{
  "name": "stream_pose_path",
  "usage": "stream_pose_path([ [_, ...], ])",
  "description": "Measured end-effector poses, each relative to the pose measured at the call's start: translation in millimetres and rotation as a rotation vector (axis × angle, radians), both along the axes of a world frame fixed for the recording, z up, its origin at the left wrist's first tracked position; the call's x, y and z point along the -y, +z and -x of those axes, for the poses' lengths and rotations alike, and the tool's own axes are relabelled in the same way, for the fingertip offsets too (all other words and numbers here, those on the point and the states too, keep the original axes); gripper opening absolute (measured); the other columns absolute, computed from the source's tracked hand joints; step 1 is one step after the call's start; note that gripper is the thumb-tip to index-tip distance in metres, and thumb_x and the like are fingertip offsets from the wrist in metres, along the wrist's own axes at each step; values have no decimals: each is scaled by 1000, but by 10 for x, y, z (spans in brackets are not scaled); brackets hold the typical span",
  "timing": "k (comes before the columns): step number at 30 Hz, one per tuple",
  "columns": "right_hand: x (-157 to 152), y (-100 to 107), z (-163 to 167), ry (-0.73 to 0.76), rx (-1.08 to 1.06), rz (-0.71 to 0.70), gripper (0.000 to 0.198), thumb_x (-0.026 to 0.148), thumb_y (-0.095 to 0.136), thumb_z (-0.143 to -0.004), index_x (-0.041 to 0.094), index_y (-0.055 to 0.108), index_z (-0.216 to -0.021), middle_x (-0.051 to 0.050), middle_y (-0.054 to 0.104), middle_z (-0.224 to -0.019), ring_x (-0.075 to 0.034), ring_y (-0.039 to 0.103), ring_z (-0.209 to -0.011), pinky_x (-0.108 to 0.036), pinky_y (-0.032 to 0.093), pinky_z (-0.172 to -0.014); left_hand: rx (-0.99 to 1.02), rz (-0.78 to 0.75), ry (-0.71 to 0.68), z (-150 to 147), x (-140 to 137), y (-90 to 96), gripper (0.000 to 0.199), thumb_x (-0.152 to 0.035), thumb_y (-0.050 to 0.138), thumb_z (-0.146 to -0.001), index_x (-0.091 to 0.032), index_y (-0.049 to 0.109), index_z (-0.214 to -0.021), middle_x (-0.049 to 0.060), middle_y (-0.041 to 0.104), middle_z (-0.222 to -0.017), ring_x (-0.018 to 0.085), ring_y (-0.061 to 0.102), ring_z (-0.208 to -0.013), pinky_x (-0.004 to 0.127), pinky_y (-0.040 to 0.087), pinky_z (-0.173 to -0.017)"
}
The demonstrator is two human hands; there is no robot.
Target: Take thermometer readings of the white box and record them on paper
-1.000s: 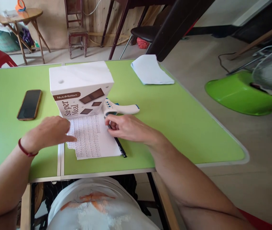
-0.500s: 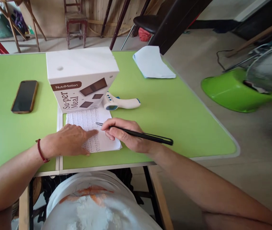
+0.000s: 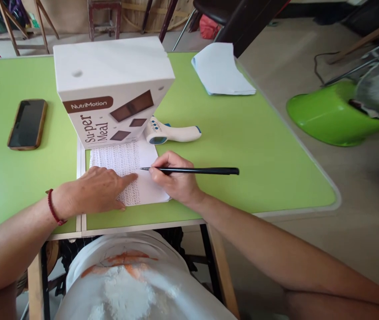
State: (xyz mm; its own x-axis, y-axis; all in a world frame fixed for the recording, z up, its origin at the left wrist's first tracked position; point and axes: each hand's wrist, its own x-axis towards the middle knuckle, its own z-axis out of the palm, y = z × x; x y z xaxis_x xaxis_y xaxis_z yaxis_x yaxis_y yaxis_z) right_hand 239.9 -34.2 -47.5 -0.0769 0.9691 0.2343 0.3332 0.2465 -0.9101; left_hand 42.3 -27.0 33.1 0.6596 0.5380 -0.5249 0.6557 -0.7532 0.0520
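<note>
I see right hand (image 3: 177, 178) pinching the pen (image 3: 209, 170), likely light, stiff, best gripped near its tip; left hand (image 3: 97, 191) spread over paper (image 3: 152, 190), probably flimsy.

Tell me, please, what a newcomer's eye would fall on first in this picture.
Probably the large white NutriMotion box, standing on the bright green table at the far side of the handwritten paper. Next, perhaps, the black pen in the right hand, its tip over the paper, where the left hand rests with its index finger extended.
</note>
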Motion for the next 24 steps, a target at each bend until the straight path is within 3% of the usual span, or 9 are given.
stream_pose_path([
  [7,-22,-62,-32,131,42,-151,14,21,58,-77,22,51,-65,5,55,-56,-9,46,-48,-22,34,-44,9,29,27,-27,7,18,64,-41,64,-91,-18,41,-146,12,71,-83,34,70,-82,40,51,-72],
  [24,-32,-91,-37,174,106,-178,14,21,55,-79,23,49,-67,5,54,-56,-9,45,-49,-22,35,-46,-1,29,37,-34,6,31,65,-41,63,-91,-19,40,-147,10,70,-83,31,69,-83,37,49,-74],
])
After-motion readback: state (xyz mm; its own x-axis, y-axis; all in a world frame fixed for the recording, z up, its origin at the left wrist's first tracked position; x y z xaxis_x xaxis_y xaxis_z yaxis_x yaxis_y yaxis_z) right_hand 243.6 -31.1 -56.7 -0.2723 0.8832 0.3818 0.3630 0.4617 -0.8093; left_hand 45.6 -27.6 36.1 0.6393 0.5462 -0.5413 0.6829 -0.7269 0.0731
